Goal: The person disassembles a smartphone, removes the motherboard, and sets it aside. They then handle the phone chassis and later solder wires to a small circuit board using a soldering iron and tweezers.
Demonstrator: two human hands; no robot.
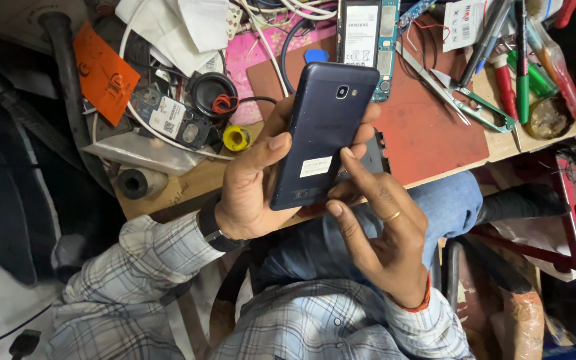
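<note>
A dark blue smartphone [325, 133] is held back-side up above the near edge of the surface [188, 183], its camera lens toward twelve o'clock and a small white sticker on its lower half facing the viewer. The left hand [251, 190] carries it: the palm sits under the phone's eight o'clock corner, the thumb presses across the left edge and the fingers wrap round beneath, their tips showing along the right edge, so the grip is closed firmly on the body and the rear panel is left bare. The right hand [378, 230], with a ring on one finger, comes in from five o'clock and is only partly closed; its fingertips touch the phone's right edge near the sticker, a light pinch at the seam and not a carrying hold, which reads as feeling or pressing along the join of the back cover. A darker flat part peeks out behind the phone at three o'clock; what it is cannot be told. At twelve o'clock an opened phone with exposed battery and circuit board [368, 40] lies on a reddish-brown work mat [428, 127], kept flat there so that its loose parts stay put. At two o'clock lie tweezers [435, 83] and green-handled cutters [485, 110], within reach of the right hand. At ten o'clock a yellow solder spool [237, 138] sits among white cables.
</note>
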